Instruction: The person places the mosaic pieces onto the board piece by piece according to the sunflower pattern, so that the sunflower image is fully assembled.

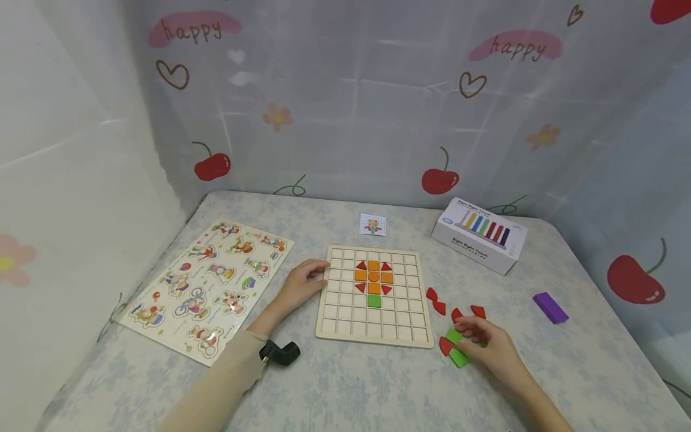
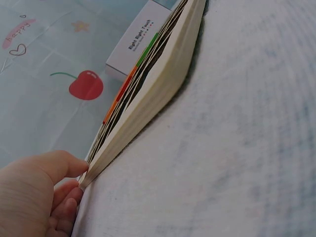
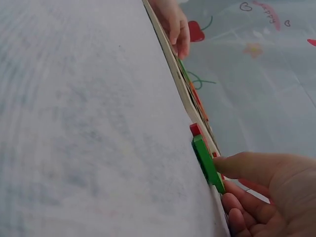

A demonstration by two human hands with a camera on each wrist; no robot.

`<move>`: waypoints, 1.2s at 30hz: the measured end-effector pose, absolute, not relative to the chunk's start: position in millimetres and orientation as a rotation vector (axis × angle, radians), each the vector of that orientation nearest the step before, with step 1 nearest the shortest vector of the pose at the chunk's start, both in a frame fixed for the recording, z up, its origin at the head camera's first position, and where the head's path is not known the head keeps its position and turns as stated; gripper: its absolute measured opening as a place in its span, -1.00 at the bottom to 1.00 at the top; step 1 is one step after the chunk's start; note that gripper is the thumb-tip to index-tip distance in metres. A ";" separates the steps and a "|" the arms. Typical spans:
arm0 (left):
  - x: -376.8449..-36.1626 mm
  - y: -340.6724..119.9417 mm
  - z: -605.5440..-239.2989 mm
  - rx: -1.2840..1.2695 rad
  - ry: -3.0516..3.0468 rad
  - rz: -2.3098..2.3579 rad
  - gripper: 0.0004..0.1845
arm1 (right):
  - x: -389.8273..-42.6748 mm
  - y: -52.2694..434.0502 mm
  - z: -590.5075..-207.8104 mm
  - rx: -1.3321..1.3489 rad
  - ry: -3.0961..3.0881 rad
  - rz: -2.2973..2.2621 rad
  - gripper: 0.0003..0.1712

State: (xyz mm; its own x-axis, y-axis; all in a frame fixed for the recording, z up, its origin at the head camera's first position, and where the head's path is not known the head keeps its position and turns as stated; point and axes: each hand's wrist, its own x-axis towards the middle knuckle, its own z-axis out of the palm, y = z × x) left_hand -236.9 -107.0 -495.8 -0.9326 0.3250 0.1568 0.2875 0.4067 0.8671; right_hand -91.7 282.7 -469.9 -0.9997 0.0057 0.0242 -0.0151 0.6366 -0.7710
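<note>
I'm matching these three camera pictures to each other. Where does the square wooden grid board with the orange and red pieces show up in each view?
Head: the square wooden grid board lies flat at table centre, left hand holding its left edge.
Left wrist: seen edge-on, its pale side runs diagonally from the thumb up to the top.
Right wrist: a thin edge slanting down from the top centre, behind the green pieces.
Shared landmark: the red cherry print on the backdrop.

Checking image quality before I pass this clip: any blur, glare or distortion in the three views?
Head view: evenly lit, soft shadows, wide-angle bending at the edges, mild glare on the curtain folds; the grid board is sharp. Left wrist view: tilted, the left hand soft up close, the tablecloth smeared. Right wrist view: tilted too, cloth blurred, the green block by the right hand fairly clear.
</note>
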 end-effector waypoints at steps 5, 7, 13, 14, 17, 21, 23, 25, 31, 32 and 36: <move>-236.9 -107.6 -495.2 0.555 2.609 1.589 -0.57 | -93.2 278.8 -472.0 -0.016 -2.792 1.270 -0.53; -237.2 -107.7 -495.4 0.555 2.613 1.582 -0.57 | -94.0 276.2 -472.5 -0.036 -2.798 1.230 -0.53; -237.8 -108.0 -495.4 0.539 2.616 1.580 -0.57 | -95.5 272.5 -472.8 -0.042 -2.804 1.161 -0.52; -238.0 -108.0 -495.7 0.534 2.616 1.579 -0.57 | -96.0 272.7 -472.5 -0.043 -2.804 1.164 -0.53; -238.1 -107.8 -496.1 0.538 2.612 1.577 -0.57 | -98.1 273.0 -470.1 -0.050 -2.794 1.211 -0.54; -237.9 -107.5 -496.5 0.542 2.612 1.576 -0.57 | -101.8 267.8 -464.4 -0.030 -2.776 1.270 -0.54; -237.7 -107.6 -496.6 0.535 2.612 1.577 -0.57 | -104.7 262.0 -462.3 0.011 -2.768 1.295 -0.55; -237.4 -107.6 -496.5 0.527 2.614 1.576 -0.57 | -108.9 254.1 -461.3 0.073 -2.750 1.314 -0.56; -237.0 -107.5 -496.6 0.533 2.617 1.579 -0.57 | -125.2 221.1 -461.6 0.296 -2.713 1.379 -0.57; -237.2 -107.4 -496.8 0.536 2.615 1.582 -0.57 | -127.8 214.8 -461.5 0.324 -2.720 1.389 -0.58; -238.8 -106.5 -498.7 0.554 2.610 1.581 -0.57 | -135.4 191.7 -461.6 0.386 -2.744 1.466 -0.58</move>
State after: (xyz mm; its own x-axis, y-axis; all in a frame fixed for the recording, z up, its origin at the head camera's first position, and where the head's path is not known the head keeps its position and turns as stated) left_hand -238.8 -106.5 -498.7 -0.9353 0.3213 0.1480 0.2800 0.4168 0.8648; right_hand -135.4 191.7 -461.6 -0.9697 -0.2123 0.1207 -0.2184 0.5325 -0.8178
